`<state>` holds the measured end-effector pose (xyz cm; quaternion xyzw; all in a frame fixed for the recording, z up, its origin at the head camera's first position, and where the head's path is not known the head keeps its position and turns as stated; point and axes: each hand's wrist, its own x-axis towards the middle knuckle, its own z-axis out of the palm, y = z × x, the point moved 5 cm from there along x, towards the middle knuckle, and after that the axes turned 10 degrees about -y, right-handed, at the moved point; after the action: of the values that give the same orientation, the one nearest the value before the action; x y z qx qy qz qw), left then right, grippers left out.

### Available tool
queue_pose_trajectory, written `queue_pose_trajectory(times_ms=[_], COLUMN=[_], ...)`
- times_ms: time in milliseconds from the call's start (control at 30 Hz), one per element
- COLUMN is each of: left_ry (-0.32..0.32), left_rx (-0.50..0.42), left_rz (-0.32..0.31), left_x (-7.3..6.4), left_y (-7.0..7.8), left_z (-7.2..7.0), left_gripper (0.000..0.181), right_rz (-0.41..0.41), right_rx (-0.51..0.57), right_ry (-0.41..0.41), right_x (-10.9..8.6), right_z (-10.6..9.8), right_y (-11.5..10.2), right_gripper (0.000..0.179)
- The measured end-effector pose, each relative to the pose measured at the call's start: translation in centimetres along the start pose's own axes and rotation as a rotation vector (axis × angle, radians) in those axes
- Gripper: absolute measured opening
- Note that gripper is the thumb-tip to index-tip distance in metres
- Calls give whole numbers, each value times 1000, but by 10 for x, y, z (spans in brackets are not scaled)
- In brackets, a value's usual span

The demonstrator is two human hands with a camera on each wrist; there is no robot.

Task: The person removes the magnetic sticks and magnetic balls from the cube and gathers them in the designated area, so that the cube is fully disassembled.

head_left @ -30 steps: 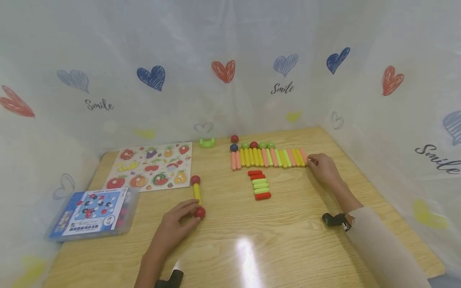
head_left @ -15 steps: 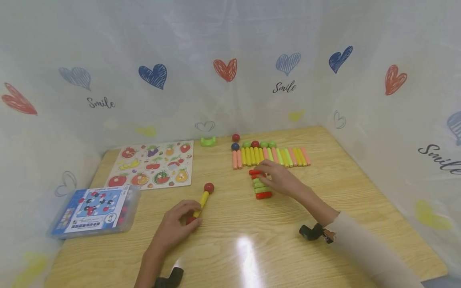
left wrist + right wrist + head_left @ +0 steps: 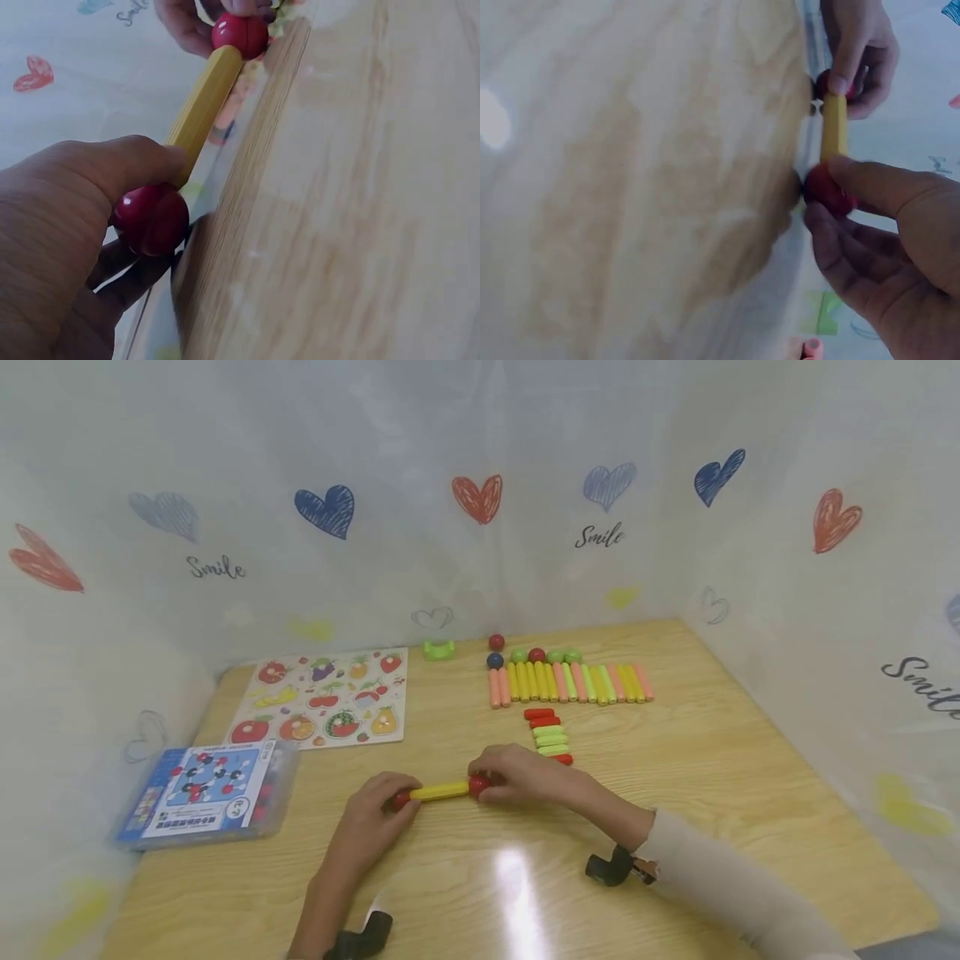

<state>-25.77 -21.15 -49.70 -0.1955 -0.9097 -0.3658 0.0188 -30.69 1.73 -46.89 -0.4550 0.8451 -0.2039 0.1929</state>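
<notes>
A yellow stick (image 3: 440,791) with a red ball on each end lies sideways between my hands, low over the table. My left hand (image 3: 371,818) grips the left red ball (image 3: 152,219), its thumb reaching onto the stick's end. At the other end my right hand (image 3: 525,774) holds the right red ball (image 3: 478,787) between thumb and fingers. In the right wrist view the thumb lies over the joint of stick and ball (image 3: 828,190). Just beyond the right hand sits a short column of red and light green pegs (image 3: 551,731), its nearest red peg partly hidden.
A row of yellow, pink and green sticks (image 3: 570,682) lies at the back, with green, red and blue balls (image 3: 536,655) behind it. A light green piece (image 3: 438,650) stands near the curtain. At left are a fruit-picture board (image 3: 318,697) and a plastic kit box (image 3: 206,793).
My right hand has left the far end of the stick row, passed the pegs and taken the right red ball. The yellow stick has swung from pointing away to lying sideways.
</notes>
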Motion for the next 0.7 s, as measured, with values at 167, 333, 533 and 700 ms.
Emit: queue_pose_trajectory(times_ms=[167,333,533,700], left_ry=[-21,-32,-9,51], left_rx=[16,20,10,30], left_rz=[4,22,58,37], left_x=[0,1,3,1], left_y=[2,5,11,10], left_z=[0,6,12,10], left_gripper=[21,20,17,11], right_rz=[4,13,112,170], right_rx=[-149,-280,-359,-318], right_ry=[42,12,98,257], right_x=[0,2,2,-4], right_z=[1,-3,-11,-28], right_y=[-10,-16,-13,-4], right_gripper=[19,15,13,20])
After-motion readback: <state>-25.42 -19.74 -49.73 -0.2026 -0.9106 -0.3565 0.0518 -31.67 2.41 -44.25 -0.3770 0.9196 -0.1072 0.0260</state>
